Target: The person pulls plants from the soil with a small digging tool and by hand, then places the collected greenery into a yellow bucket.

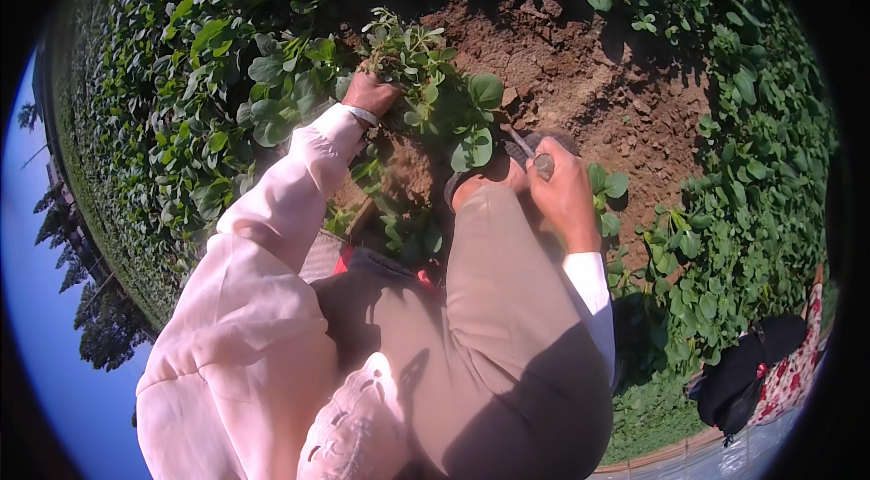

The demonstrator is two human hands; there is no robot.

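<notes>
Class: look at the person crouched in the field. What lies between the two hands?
In the head view, a clump of broad green leaves on brown soil lies between the left hand and the right hand.

One head-worn fisheye view looks steeply down over the person's own body, close above the pale pink sleeve (272,217) and tan trousers (507,335). It faces a patch of bare brown soil (589,72) ringed by leafy green plants (181,99). The rim bends hard: sky (36,281) and trees curl along the left edge.
</notes>
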